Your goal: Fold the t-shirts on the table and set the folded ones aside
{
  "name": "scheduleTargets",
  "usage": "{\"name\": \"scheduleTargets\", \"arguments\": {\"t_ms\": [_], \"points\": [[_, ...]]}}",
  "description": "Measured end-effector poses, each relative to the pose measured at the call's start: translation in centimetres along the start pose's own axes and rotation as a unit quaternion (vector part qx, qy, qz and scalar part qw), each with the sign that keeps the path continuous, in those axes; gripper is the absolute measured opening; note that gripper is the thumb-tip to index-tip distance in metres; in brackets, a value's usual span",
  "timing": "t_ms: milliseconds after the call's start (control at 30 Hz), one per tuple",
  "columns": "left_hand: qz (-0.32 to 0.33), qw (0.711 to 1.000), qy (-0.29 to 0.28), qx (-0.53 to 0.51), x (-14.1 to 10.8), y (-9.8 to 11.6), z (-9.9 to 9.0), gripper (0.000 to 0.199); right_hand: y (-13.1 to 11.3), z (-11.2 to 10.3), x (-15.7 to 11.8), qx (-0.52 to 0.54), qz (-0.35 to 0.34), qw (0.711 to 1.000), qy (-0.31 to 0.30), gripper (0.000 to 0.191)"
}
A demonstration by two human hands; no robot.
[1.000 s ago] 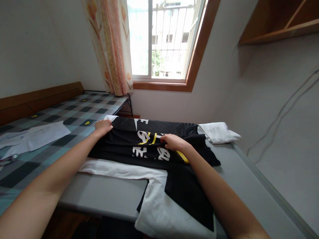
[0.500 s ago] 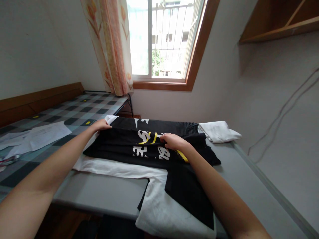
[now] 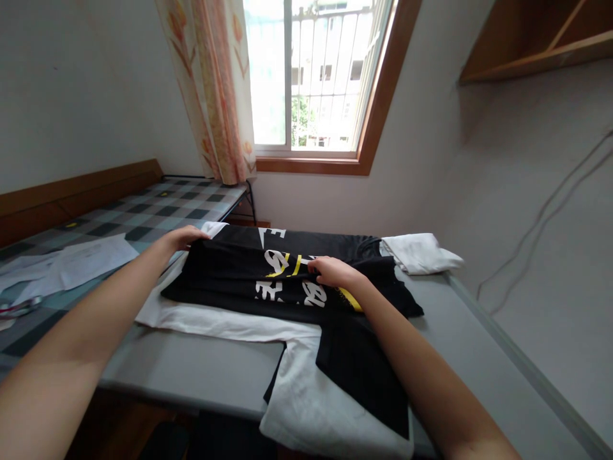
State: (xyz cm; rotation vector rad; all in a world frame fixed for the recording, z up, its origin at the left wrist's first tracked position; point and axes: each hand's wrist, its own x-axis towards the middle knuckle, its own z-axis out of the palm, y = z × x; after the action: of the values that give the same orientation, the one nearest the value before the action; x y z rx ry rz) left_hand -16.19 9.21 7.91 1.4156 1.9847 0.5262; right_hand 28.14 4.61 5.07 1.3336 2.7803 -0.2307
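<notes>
A black T-shirt [image 3: 225, 278] with white lettering and yellow marks lies partly folded over a white garment [image 3: 205, 319]. At its far left corner, my left hand [image 3: 188, 236] is closed on the black cloth. My right hand [image 3: 332, 271] rests mid-shirt, with its fingers curled together on a fold of the printed fabric; the thumb is partly hidden. One black sleeve and the white garment's sleeve [image 3: 330, 409] spread toward me and hang over the near edge. Bunched white cloth [image 3: 421, 252] sticks out on the right.
The garments lie on a grey tabletop [image 3: 191, 367]. On the left, a bed [image 3: 191, 198] with a checked cover holds paper sheets [image 3: 90, 259]. A curtain [image 3: 215, 96] hangs by the barred window. A wooden shelf [image 3: 550, 64] and a cable [image 3: 536, 217] are on the right.
My left hand has shifted slightly left and away from me, drawing the black shirt's far left corner with it. My right hand has stayed in nearly the same spot.
</notes>
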Motion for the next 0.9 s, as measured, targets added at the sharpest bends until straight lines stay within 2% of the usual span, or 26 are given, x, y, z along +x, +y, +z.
{"name": "scheduleTargets", "arguments": {"t_ms": [100,233,300,400,500,567,733,833,900], "points": [[-0.006,0.995,-0.041,-0.093,-0.5,-0.2,-0.2,0.043,0.1,0.1,0.0,0.006,-0.003,1.0,0.001,0.031],[0.005,0.991,-0.025,-0.13,-0.9,-1.0,-0.3,0.049,0.1,-0.1,-0.1,0.007,-0.006,1.0,0.003,0.03],[0.008,0.992,-0.027,-0.123,-1.1,-1.5,-0.5,0.055,0.0,-0.1,-0.1,0.01,-0.008,1.0,0.004,0.03],[0.007,0.994,-0.087,-0.071,-1.8,-2.0,-0.7,0.063,0.1,0.0,0.0,0.011,-0.012,1.0,0.005,0.03],[0.014,0.987,-0.159,-0.013,-2.8,-2.0,-0.8,0.059,0.3,0.2,0.1,0.01,-0.012,1.0,0.006,0.031],[0.027,0.984,-0.176,-0.004,-3.5,-1.7,-0.8,0.055,0.4,0.3,0.1,0.012,-0.014,1.0,0.008,0.031],[0.034,0.994,-0.097,-0.026,-4.7,-0.8,-0.9,0.055,0.5,0.4,0.1,0.019,-0.016,1.0,0.014,0.031],[0.032,0.992,-0.073,-0.098,-5.3,-0.2,-1.1,0.054,0.6,0.4,0.2,0.024,-0.015,1.0,0.009,0.031],[0.038,0.994,-0.049,-0.09,-5.7,0.0,-1.2,0.055,0.7,0.5,0.3,0.025,-0.016,1.0,0.008,0.032]]}}
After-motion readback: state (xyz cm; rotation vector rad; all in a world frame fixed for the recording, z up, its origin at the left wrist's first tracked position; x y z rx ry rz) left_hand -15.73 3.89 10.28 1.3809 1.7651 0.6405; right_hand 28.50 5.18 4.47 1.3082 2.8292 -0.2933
